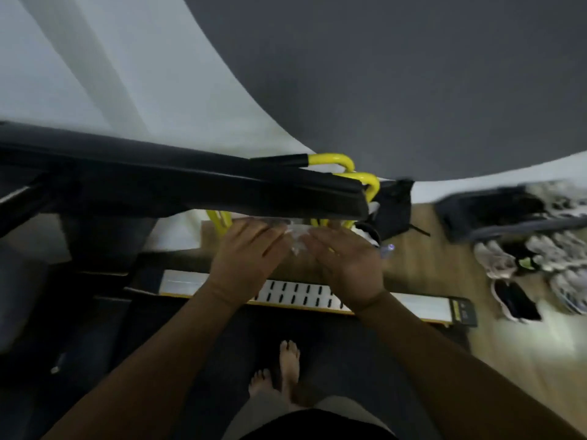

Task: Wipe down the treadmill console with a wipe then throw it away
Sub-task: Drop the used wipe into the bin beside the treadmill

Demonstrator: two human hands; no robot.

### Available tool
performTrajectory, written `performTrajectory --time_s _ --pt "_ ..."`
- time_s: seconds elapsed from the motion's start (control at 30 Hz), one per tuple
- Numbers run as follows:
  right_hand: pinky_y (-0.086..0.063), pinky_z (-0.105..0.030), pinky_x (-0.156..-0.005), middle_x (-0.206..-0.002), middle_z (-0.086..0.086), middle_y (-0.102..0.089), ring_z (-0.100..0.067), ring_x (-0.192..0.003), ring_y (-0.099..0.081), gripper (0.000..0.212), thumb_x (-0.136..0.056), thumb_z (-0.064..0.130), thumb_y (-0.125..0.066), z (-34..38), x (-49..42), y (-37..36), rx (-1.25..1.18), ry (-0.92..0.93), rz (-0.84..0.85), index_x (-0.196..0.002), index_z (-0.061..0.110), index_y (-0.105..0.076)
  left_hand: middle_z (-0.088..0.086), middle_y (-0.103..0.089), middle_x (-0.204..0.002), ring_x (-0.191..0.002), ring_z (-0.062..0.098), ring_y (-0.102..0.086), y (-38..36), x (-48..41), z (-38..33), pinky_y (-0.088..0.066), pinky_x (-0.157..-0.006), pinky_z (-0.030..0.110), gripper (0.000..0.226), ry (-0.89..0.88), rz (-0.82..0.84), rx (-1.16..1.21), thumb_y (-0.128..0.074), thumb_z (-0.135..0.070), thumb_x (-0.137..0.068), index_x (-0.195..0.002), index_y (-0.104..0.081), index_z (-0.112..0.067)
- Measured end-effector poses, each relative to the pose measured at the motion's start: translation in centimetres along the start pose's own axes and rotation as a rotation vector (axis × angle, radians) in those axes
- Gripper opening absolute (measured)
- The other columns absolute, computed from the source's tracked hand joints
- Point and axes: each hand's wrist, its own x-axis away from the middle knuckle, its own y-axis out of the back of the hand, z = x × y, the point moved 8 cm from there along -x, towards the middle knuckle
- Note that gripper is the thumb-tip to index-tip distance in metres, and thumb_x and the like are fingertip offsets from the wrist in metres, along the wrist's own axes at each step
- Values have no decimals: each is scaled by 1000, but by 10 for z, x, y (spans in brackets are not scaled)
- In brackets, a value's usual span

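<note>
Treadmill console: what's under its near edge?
Left hand and right hand, a pale wipe between their fingertips, yellow tubes beyond. The console hides the tubes' middle; the grip is blurred.

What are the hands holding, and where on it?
A whitish wipe, left hand at its left edge, right hand at its right edge; blur hides the exact grip.

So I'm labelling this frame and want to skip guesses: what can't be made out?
Head view:
wipe: blurred, partly behind the fingers of the left hand and right hand; grip unclear.
console: seen edge-on, its face hidden; left end cut off.
shoes on the right: motion-blurred.
</note>
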Motion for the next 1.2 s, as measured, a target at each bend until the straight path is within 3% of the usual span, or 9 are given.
performTrajectory --time_s 0.17,0.33,0.4,0.53,0.67,0.83,0.93,1.03,1.2 --pt "-57 -43 -81 -110 -9 -73 -25 -100 -70 23 -90 10 -61 -48 59 58 214 -104 -1 -107 16 -76 14 -72 -107 -90 28 -70 -34 -33 -78 -58 -71 38 13 -154 22 178 -59 -7 -94 -88 -71 -10" --pt "-57 -43 -79 -112 -9 -72 -26 -101 -70 22 -93 10 -59 -105 104 90 283 -184 -23 -107 14 -76 14 -69 -117 -91 28 -70 -83 -69 -137 -58 -65 39 13 -232 145 223 -59 -5 -92 -92 -71 -9" --pt "-57 -40 -79 -110 -8 -73 -24 -100 -71 20 -95 13 -58 -132 118 99 288 -199 -56 -102 15 -77 15 -70 -115 -93 29 -71 -103 -86 -160 -59 -69 38 18 -256 160 216 -55 -4 -91 -95 -72 -7" --pt "-53 -36 -69 -103 -5 -73 -29 -94 -68 16 -91 16 -62 -208 144 113 273 -257 -59 -96 17 -77 11 -71 -111 -98 32 -62 -151 -128 -208 -46 -83 44 24 -258 148 144 -49 -9 -96 -94 -73 -8" --pt "-41 -38 -60 -88 -6 -67 -30 -73 -57 6 -82 17 -73 -293 171 113 226 -319 5 -88 17 -74 13 -70 -112 -93 31 -51 -218 -167 -256 -35 -79 42 17 -243 222 124 -58 -8 -88 -96 -73 -6" --pt "-30 -30 -63 -84 -6 -62 -26 -70 -52 11 -76 16 -80 -383 194 91 173 -356 80 -83 16 -72 14 -69 -109 -94 32 -54 -293 -206 -279 -35 -79 41 21 -184 307 154 -55 -5 -85 -97 -72 -5" --pt "-36 -31 -60 -85 -8 -63 -27 -70 -56 20 -70 13 -83 -425 200 63 139 -393 138 -86 14 -72 12 -68 -103 -93 31 -55 -337 -222 -277 -36 -78 41 16 -176 344 162 -63 -5 -83 -96 -72 -7" --pt "-40 -31 -59 -87 -8 -63 -26 -71 -57 29 -69 6 -81 -464 204 25 122 -453 184 -95 12 -71 11 -69 -97 -88 31 -57 -383 -232 -266 -38 -75 40 16 -156 334 193 -57 -6 -87 -92 -71 -8" --pt "-31 -23 -52 -86 -7 -63 -24 -70 -58 30 -67 -1 -79 -532 225 -64 115 -558 283 -94 12 -73 11 -67 -78 -77 31 -57 -496 -222 -237 -41 -67 39 12 7 363 262 -57 -1 -87 -86 -68 -6"
